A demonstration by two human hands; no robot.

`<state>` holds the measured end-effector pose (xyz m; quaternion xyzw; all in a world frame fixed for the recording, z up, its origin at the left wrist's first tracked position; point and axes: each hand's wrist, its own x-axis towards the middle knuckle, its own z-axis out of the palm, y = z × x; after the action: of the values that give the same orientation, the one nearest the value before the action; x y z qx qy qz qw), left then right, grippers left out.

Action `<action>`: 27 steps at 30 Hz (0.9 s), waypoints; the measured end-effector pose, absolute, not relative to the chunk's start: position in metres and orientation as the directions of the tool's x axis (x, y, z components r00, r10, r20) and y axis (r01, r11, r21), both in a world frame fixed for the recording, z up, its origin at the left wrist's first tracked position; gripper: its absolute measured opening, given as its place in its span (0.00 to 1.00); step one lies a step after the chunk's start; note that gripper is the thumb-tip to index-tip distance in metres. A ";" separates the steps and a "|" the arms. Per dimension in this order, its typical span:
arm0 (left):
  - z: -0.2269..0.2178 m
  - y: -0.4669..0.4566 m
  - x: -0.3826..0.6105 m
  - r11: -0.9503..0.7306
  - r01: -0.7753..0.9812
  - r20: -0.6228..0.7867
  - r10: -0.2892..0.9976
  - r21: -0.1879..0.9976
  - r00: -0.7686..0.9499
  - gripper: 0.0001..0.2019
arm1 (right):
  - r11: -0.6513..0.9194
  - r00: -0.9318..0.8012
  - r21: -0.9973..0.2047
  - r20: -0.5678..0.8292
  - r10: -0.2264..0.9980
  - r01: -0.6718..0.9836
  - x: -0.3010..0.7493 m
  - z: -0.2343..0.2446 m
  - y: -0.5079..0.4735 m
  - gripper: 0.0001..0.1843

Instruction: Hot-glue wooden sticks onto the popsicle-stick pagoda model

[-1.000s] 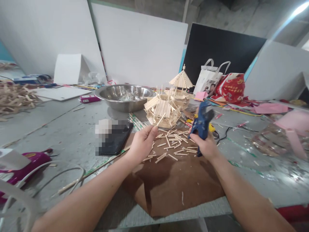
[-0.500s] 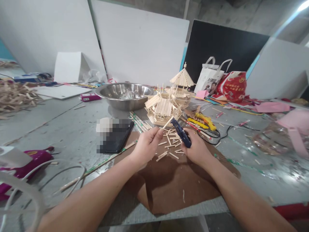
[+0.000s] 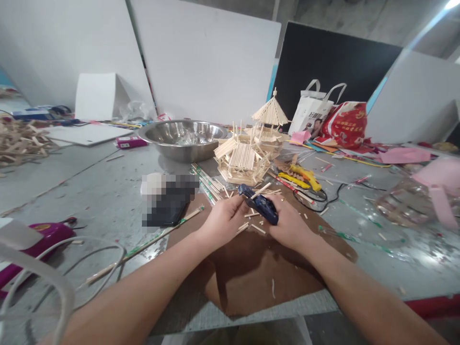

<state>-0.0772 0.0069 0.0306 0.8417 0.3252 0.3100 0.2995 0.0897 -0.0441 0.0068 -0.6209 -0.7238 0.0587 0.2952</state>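
Observation:
My right hand (image 3: 289, 220) is wrapped around dark blue pliers (image 3: 265, 209), whose head points left toward my left hand. My left hand (image 3: 224, 219) pinches a thin wooden stick (image 3: 261, 190), which crosses the pliers near their jaws. Fingers and tool hide part of the stick. Below both hands, short cut stick pieces (image 3: 258, 229) lie scattered on a brown sheet (image 3: 266, 273). Just beyond stands a small pavilion model (image 3: 242, 160) built of sticks, with a pointed-roof tower (image 3: 272, 112) behind it.
A steel basin (image 3: 185, 152) sits behind my left hand, and a black phone (image 3: 167, 206), partly pixelated, lies nearer. Yellow-handled tools (image 3: 305, 178) and a black cable are at right. A purple glue gun (image 3: 46, 244) and white cable occupy the left. Bags (image 3: 345, 125) stand at the back.
The pliers have swung leftward and lower across the stick, and my hands have come closer together. My left hand has shifted slightly down. The view has tilted a little.

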 end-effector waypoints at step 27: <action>0.029 0.005 -0.075 -0.647 0.410 0.370 0.731 0.643 0.573 0.12 | 0.094 0.035 -0.392 0.309 0.950 0.915 0.086 0.006 -0.045 0.22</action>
<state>-0.0751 0.0048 0.0293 0.8501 0.3356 0.3175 0.2527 0.0856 -0.0448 0.0061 -0.6723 -0.6937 0.0345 0.2561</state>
